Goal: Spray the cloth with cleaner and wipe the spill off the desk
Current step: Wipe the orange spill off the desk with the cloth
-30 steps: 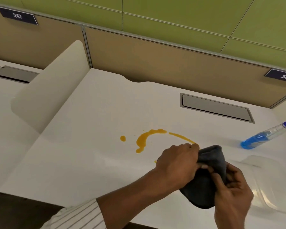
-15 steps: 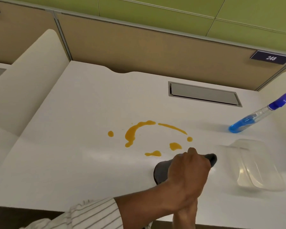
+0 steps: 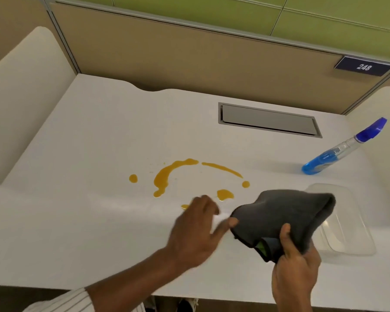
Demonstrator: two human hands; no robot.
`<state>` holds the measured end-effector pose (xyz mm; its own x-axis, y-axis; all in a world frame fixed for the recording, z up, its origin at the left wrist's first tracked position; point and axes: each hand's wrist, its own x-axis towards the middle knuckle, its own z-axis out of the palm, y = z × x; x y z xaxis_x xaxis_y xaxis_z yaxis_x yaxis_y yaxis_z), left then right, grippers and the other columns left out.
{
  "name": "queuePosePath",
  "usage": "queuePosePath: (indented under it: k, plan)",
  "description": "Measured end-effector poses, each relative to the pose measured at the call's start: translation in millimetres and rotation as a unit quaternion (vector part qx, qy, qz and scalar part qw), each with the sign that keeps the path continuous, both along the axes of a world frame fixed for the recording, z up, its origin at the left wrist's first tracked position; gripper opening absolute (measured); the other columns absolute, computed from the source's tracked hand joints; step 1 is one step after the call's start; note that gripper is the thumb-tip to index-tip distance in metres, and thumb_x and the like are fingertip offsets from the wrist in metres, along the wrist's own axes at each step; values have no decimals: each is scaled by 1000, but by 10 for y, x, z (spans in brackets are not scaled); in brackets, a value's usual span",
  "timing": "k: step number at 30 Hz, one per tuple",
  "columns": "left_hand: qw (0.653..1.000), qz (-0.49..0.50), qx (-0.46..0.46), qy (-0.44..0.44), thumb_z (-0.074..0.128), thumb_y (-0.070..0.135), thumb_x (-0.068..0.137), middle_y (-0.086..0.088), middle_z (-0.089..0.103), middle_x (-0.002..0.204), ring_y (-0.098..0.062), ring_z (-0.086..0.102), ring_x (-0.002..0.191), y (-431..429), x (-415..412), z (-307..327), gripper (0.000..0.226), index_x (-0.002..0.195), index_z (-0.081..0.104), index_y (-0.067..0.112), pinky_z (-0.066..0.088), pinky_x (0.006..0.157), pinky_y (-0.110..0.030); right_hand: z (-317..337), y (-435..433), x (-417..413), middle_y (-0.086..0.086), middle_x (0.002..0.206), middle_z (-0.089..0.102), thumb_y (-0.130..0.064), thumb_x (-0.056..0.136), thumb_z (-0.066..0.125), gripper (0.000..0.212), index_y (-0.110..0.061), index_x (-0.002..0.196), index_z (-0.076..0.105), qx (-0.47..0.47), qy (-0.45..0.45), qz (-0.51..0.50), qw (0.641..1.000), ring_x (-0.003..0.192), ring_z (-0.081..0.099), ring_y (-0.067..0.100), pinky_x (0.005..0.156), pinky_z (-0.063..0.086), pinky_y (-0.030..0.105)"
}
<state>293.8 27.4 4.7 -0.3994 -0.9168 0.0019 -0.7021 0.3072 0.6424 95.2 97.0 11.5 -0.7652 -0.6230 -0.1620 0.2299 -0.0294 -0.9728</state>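
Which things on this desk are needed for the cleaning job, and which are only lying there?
Needed:
- cloth, held in the right hand
- spray bottle, far right
- spill, orange, mid-desk
- desk
- left hand, open and empty

Only lying there:
- clear tub, right of the cloth
- cable hatch, set in the desk
- sign 248

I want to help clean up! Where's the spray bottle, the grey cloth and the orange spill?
spray bottle (image 3: pixel 324 159): head view, on its blue liquid-filled body.
grey cloth (image 3: pixel 286 217): head view, on its folded middle, held by the right hand (image 3: pixel 295 273).
orange spill (image 3: pixel 164 176): head view, on the big curved streak.
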Motion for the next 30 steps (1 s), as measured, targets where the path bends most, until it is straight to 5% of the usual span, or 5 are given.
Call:
queuePosePath:
  k: [6,10,15,20,30]
  plan:
    - [988,71,-33,-136,41,73,99,-16,57,154,-35,55,144,-78,987,-965,81,134,67,5,48,117,-47,-277,-270,-129,-12,102,74,-7,98,65,49,-40,135,66,117,245,169,948,81,69,4,66,59,19]
    - [978,89,-26,-188,36,77,100,-14,22,179,-31,23,166,30,1470,-1428,96,160,44,2,30,132,-48,-692,-486,257,-5,160,50,23,81,55,93,-31,156,47,202,348,295,867,134,60,28,93,61,47]
    - [973,129,-39,-186,44,81,98,-12,0,182,-29,3,170,110,1676,-1626,108,170,21,4,9,135,-41,-1224,-495,839,1,176,13,1,94,57,85,-32,165,23,268,538,412,685,163,2,30,131,13,58]
    - [969,142,-35,-197,48,83,94,-10,2,183,-27,3,170,91,1679,-1679,110,170,23,8,-1,136,-35,-1457,-551,1265,10,177,4,-42,107,34,65,-30,167,12,282,619,416,603,162,-3,42,127,15,67]
    - [967,142,-85,-196,46,82,97,-12,2,182,-29,5,170,96,1706,-1769,107,169,26,7,13,135,-45,-1498,-1038,904,9,177,-3,-58,106,21,69,-33,167,0,371,644,350,571,162,-5,41,125,7,70]
